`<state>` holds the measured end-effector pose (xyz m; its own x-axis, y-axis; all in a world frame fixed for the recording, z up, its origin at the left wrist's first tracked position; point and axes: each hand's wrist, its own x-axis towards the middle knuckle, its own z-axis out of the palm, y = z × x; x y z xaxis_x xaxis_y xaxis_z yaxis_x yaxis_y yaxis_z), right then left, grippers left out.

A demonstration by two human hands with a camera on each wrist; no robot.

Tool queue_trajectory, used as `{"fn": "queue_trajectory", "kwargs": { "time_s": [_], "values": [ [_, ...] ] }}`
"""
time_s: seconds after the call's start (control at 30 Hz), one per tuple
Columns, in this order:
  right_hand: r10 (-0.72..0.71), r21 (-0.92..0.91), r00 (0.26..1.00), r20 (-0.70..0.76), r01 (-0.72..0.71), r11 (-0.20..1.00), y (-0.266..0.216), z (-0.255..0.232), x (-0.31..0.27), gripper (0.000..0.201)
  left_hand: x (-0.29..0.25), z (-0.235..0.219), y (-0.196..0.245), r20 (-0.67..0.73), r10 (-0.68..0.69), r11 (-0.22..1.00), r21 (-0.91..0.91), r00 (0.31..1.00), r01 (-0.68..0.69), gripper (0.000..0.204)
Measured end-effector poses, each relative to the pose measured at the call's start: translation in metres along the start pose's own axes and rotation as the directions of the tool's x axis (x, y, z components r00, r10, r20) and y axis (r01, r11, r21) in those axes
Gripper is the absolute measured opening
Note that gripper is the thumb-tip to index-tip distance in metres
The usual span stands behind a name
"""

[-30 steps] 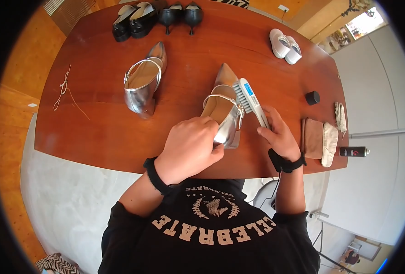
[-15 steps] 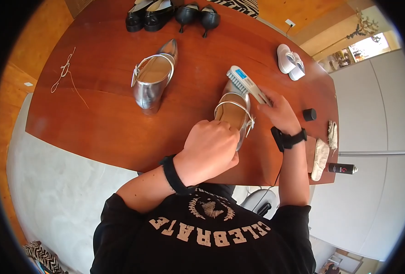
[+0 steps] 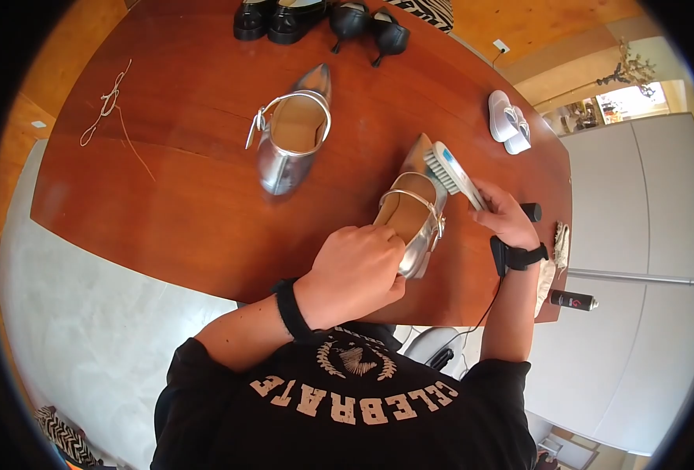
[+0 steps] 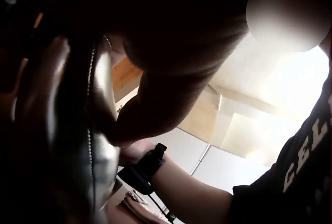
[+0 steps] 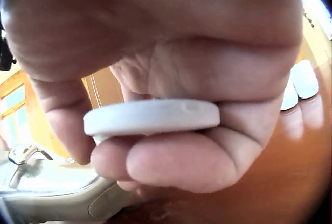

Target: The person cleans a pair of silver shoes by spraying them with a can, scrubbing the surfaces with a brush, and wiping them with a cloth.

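Observation:
A silver pointed shoe [image 3: 410, 205] with a buckled strap is held by my left hand [image 3: 352, 274], whose fingers grip it at the heel end. In the left wrist view the shoe's shiny back [image 4: 106, 151] with its stitched seam appears close up. My right hand [image 3: 507, 215] holds a white-handled brush [image 3: 460, 180], its pale bristles against the right side of the shoe near the toe. In the right wrist view, fingers curl around the brush handle [image 5: 155, 117]. The matching silver shoe [image 3: 298, 129] stands apart to the left.
Black loafers [image 3: 294, 19] and black heels [image 3: 370, 33] stand at the far edge, small white shoes [image 3: 509, 121] at the right. A thin cord [image 3: 110, 103] lies at left. Near the right edge are a black cap [image 3: 531, 211], pale cloth [image 3: 561, 244] and spray can [image 3: 574, 299].
The brush has gone from the strap's side up over the toe, then back to the toe's right side. The left hand keeps its hold on the shoe. The head view has shifted.

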<state>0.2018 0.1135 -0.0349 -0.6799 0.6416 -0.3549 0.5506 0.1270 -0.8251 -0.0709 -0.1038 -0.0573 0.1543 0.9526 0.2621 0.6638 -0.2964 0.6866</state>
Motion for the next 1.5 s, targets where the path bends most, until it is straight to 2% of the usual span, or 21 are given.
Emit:
{"fn": "queue_trajectory", "kwargs": {
  "time_s": [0.03,0.13,0.17,0.37,0.47,0.5,0.6,0.63,0.73,0.8,0.87,1.0,1.13,1.27,1.37,1.47,1.5],
  "values": [
    [-0.022,-0.006,1.0,-0.013,0.022,1.0,-0.001,0.001,0.001,0.059,-0.002,0.0,-0.003,0.004,-0.005,1.0,-0.018,1.0,0.005,0.023],
    [0.155,0.011,0.987,-0.047,-0.155,0.988,-0.008,-0.003,0.015,0.058,-0.008,-0.001,-0.011,0.031,-0.027,0.997,-0.071,0.999,0.029,0.025],
    [0.1,0.023,0.989,-0.11,-0.098,0.995,-0.008,0.003,0.022,0.056,-0.01,-0.002,-0.014,0.047,-0.041,0.995,-0.092,0.998,0.046,0.026],
    [0.072,0.017,0.995,0.065,-0.073,0.997,-0.028,-0.011,0.012,0.057,-0.023,-0.007,-0.026,0.105,-0.084,0.977,-0.187,0.991,0.103,0.027],
    [0.132,-0.021,0.986,0.102,-0.13,0.991,-0.04,-0.019,0.009,0.057,-0.022,-0.009,-0.026,0.138,-0.091,0.976,-0.186,0.986,0.116,0.027],
    [0.125,-0.128,0.991,0.048,-0.118,0.985,-0.033,-0.023,0.014,0.055,-0.022,-0.01,-0.026,0.153,-0.091,0.976,-0.181,0.984,0.118,0.027],
    [0.021,-0.067,0.999,-0.04,-0.023,0.997,-0.013,-0.014,0.032,0.055,-0.021,-0.012,-0.027,0.161,-0.087,0.978,-0.173,0.983,0.115,0.027],
    [0.067,0.004,0.997,-0.037,-0.066,0.998,-0.018,-0.008,0.03,0.055,-0.021,-0.012,-0.026,0.158,-0.086,0.98,-0.167,0.984,0.112,0.027],
    [0.038,0.016,0.999,0.017,-0.038,0.999,-0.017,0.006,0.01,0.054,-0.021,-0.011,-0.024,0.148,-0.081,0.982,-0.159,0.986,0.104,0.027],
    [0.071,0.041,0.997,0.031,-0.073,0.997,-0.024,0.021,-0.014,0.05,-0.021,-0.011,-0.025,0.139,-0.074,0.983,-0.157,0.987,0.096,0.027],
    [0.147,0.048,0.985,0.093,-0.152,0.987,-0.013,0.026,-0.036,0.05,-0.021,-0.01,-0.025,0.145,-0.078,0.983,-0.152,0.986,0.1,0.028],
    [0.149,0.078,0.986,0.076,-0.155,0.985,0.016,0.036,-0.056,0.051,-0.022,-0.008,-0.022,0.121,-0.075,0.986,-0.14,0.99,0.092,0.032],
    [0.049,0.104,0.999,-0.012,-0.047,0.993,0.005,0.037,-0.039,0.055,-0.019,-0.008,-0.015,0.11,-0.071,0.988,-0.126,0.991,0.085,0.033],
    [-0.107,-0.028,0.988,-0.112,0.105,0.994,-0.027,0.029,-0.012,0.054,-0.015,-0.006,-0.006,0.057,-0.059,0.992,-0.112,0.997,0.065,0.033],
    [-0.179,-0.062,0.984,-0.026,0.177,0.982,-0.036,0.021,0.006,0.055,-0.013,-0.003,0.002,0.04,-0.065,0.992,-0.101,0.997,0.069,0.032],
    [-0.125,-0.163,0.989,-0.083,0.111,0.98,-0.029,0.013,0.018,0.055,-0.009,0.0,0.008,0.02,-0.069,0.993,-0.091,0.997,0.071,0.032],
    [-0.134,-0.137,0.981,-0.137,0.115,0.984,-0.019,0.014,0.019,0.056,-0.008,0.001,0.01,0.011,-0.069,0.994,-0.089,0.998,0.07,0.031]
  ]
}}
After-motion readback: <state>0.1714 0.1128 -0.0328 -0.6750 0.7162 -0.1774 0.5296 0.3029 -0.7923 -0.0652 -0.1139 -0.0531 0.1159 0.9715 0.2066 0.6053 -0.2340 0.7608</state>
